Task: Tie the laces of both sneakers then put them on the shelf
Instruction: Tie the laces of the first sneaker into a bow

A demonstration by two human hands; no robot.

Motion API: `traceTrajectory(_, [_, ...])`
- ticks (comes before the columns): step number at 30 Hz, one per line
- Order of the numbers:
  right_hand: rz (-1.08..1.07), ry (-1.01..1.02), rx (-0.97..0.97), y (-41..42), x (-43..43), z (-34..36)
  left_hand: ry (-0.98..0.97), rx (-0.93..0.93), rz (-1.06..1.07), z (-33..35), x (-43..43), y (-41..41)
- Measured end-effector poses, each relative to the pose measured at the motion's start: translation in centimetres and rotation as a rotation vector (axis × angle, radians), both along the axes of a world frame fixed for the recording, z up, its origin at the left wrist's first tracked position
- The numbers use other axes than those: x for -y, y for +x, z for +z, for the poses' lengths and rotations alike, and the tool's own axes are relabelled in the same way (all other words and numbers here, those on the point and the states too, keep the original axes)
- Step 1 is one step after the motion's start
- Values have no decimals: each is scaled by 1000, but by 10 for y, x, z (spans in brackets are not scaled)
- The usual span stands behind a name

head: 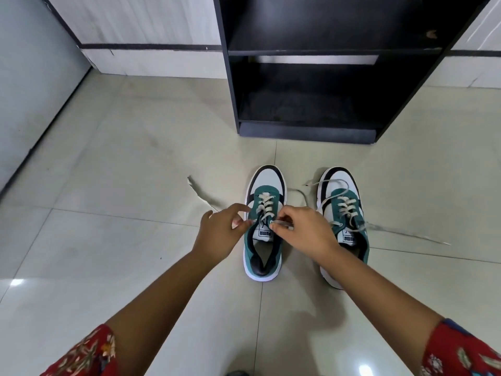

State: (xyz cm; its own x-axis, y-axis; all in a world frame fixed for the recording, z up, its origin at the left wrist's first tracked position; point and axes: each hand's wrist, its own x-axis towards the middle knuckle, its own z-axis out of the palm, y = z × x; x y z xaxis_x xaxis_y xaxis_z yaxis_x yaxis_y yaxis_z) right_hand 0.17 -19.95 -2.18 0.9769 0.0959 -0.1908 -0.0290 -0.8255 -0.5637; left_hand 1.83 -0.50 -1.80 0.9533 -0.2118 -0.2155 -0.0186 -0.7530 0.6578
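Black shelf point(325, 77) upper centre, bays bare, on tiled floor point(108, 185). Left sneaker point(264, 226) frame centre, long axis toward shelf, directly under my hands. Right sneaker point(343, 210) just beside, laces loose, trailing right. My left hand point(219, 232) pinches lace end point(200, 192) at left eyelets; my right hand point(303, 232) fingers point(273, 226) closed on other lace end point(283, 223). Both equally near; nothing blocks path to shelf.

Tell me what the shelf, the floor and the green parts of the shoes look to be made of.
Shelf: probably laminated board, matte black, with a chipped spot. Floor: polished tile, seemingly; glossy, pale, with grout lines and light glare. Green panels of the left sneaker: maybe suede or a synthetic, soft and unshiny.
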Motion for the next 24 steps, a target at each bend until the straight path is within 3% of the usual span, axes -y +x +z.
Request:
traceTrajectory(8, [-86,40,-55,1,8,9,53,161,100,9,-11,2])
traceTrajectory(13, [-102,-133,-81,-3,21,13,-32,33,231,-6,-23,-13])
traceTrajectory(18, [-162,-130,-133,-4,28,13,-120,-91,411,-19,-32,-9])
traceTrajectory(24, [-154,-146,-144,-10,29,15,-102,-96,459,-18,-37,-4])
